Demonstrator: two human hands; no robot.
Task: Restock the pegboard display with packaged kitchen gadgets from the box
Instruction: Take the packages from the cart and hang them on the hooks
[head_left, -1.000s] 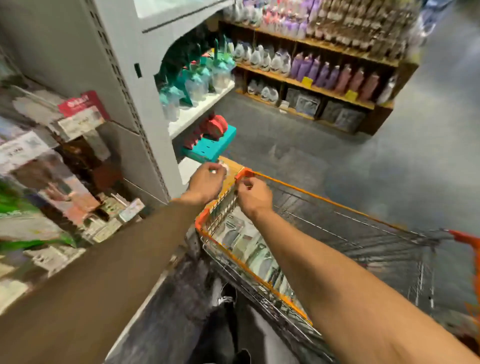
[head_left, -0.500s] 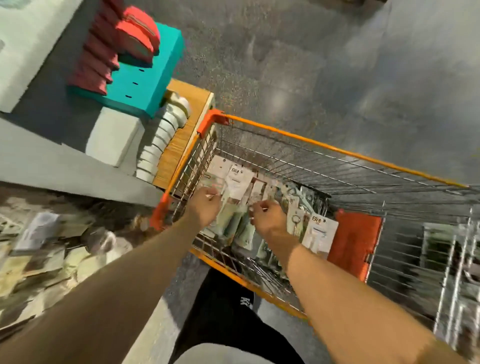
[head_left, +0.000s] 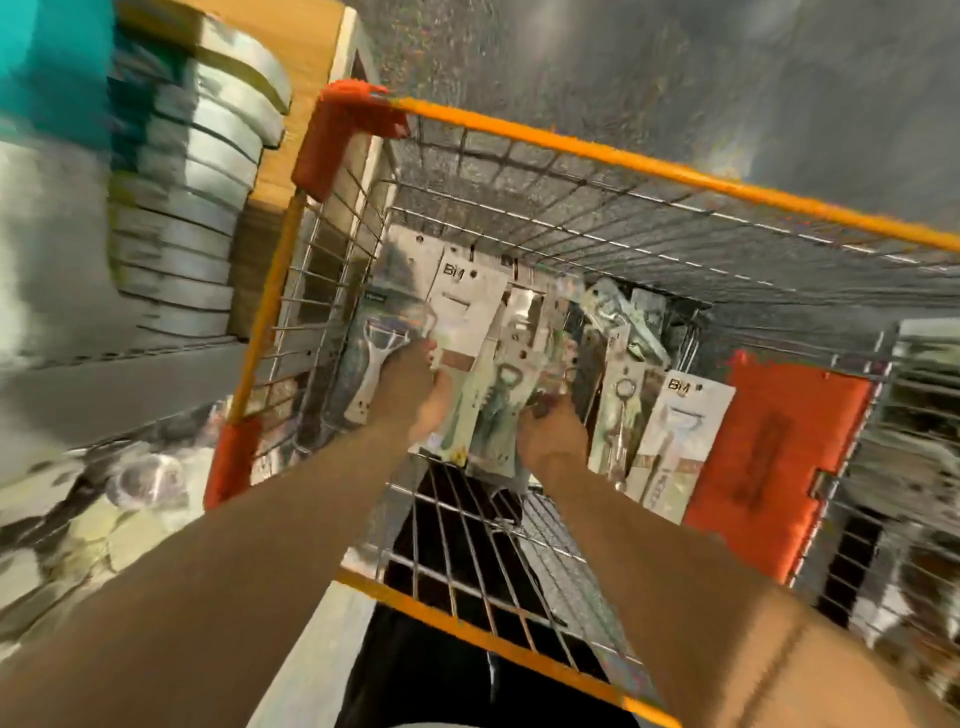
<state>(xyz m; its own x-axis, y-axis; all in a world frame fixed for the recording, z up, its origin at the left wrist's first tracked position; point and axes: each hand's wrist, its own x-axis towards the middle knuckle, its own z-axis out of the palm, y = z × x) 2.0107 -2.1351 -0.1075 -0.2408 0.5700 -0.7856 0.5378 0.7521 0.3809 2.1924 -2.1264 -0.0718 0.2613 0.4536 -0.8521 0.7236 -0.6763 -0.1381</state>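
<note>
Several carded kitchen gadgets lie in a wire cart with an orange rim (head_left: 623, 161). Among them are a white peeler pack (head_left: 374, 358), a white "BM" card (head_left: 467, 312), a bottle-opener pack (head_left: 498, 400) and another "BM" card (head_left: 680, 431) to the right. Both my hands are down inside the cart. My left hand (head_left: 410, 389) grips the lower edge of the white "BM" card, next to the peeler pack. My right hand (head_left: 553, 431) curls its fingers on the bottle-opener pack. My fingertips are blurred and partly hidden by the packs.
A blurred display of hanging packs (head_left: 104, 509) is at lower left, beside the cart. A row of grey-white discs (head_left: 197, 208) stands on a wooden shelf (head_left: 306, 57) by a teal box (head_left: 52, 67). An orange flap (head_left: 769, 467) closes the cart's right end. Grey floor lies beyond.
My view has tipped down from the aisle into the cart. Both hands left the cart's rim and went down onto the packs, now closer and taking hold of them.
</note>
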